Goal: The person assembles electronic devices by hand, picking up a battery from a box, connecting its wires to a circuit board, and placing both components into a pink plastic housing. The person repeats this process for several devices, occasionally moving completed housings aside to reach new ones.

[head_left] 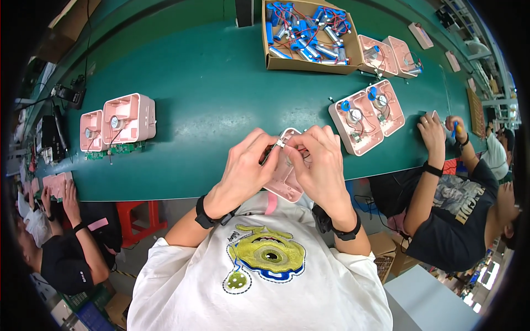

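In front of my chest, an open pink plastic housing [284, 188] is tilted between my two hands at the table's near edge. A small white connector [280, 143] shows at its upper end, right at my fingertips. My left hand [243, 174] is closed, with thumb and index finger pinched at the connector from the left. From the right, my right hand [323, 168] also pinches by the connector; its bent fingers cover much of the housing's inside. Bits of wire show between the hands, but what exactly the right fingertips grip is hidden.
A cardboard box [266, 58] of blue-wrapped cylindrical cells with red wires stands at the back. Pink housings with wired parts [359, 135] lie to the right, others [144, 118] at left on green circuit boards. Co-workers' hands [433, 135] work at right and far left.
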